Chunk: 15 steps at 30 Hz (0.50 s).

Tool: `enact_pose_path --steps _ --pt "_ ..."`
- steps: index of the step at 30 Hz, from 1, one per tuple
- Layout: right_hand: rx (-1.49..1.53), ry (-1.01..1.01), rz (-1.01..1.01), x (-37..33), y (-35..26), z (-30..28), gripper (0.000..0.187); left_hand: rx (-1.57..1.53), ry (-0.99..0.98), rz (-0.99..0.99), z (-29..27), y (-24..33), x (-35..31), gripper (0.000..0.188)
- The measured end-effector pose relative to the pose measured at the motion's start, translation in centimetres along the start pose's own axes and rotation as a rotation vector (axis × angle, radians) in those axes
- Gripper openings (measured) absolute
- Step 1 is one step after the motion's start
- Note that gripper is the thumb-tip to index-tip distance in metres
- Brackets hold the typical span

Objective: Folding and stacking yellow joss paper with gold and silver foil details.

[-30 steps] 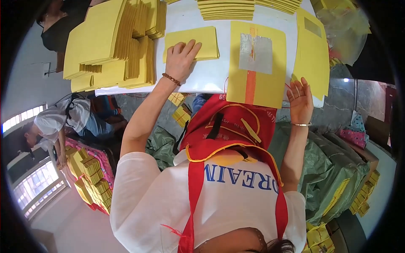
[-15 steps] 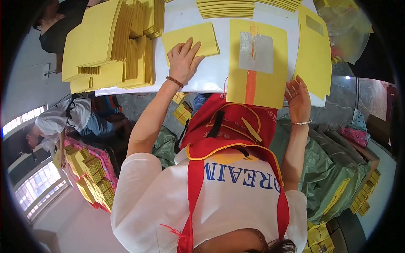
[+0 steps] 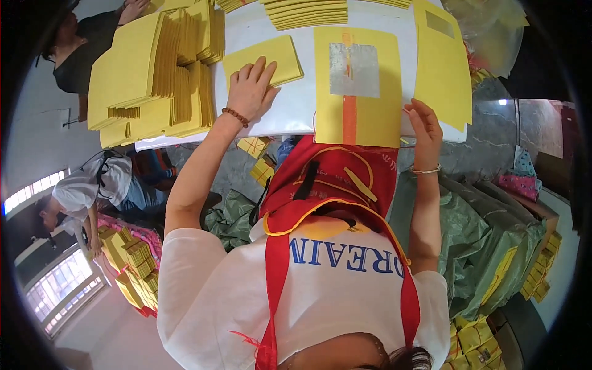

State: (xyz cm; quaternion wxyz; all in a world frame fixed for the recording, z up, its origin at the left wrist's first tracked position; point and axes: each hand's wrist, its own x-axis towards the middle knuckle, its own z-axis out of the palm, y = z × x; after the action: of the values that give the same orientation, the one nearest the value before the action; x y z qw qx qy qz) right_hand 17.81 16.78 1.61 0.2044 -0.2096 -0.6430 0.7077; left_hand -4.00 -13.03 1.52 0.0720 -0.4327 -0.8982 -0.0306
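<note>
My left hand (image 3: 249,88) lies with its fingers stretched over a small pile of folded yellow paper pieces (image 3: 285,60) on the white-covered table (image 3: 246,123). To the right of it, a yellow rectangular board (image 3: 385,80) carries a grey patch (image 3: 364,68) and an orange strip, and its near end overhangs the table edge. Beside the board's right edge is my right hand (image 3: 427,128), thumb and fingertips pinched together. A thin reddish string seems to be between them; it is very small here. Another bit of string shows at the board's left edge.
Tall stacks of folded yellow paper (image 3: 132,65) crowd the table's left side. More piles (image 3: 306,13) lie at the far edge, and a yellow sheet (image 3: 439,80) on the right. Green plastic-wrapped bundles (image 3: 472,246) stand behind my right arm. Two people (image 3: 89,55) (image 3: 92,179) are at the left.
My right hand has risen slightly along the board's edge, and its fingers have gone from spread to pinched. My left hand stays on the folded paper. The whole view has shifted a little.
</note>
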Motion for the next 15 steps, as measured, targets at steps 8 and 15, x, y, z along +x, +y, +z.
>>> enact_pose_path --steps 8,15 --pt "0.080 0.067 0.129 -0.3 0.8 0.7 0.040 -0.547 0.096 0.006 -2.2 6.1 -0.3 0.055" --pt "0.153 0.034 0.404 -0.8 -0.3 2.3 0.048 -1.776 0.185 -0.530 2.7 13.2 -0.8 0.061"
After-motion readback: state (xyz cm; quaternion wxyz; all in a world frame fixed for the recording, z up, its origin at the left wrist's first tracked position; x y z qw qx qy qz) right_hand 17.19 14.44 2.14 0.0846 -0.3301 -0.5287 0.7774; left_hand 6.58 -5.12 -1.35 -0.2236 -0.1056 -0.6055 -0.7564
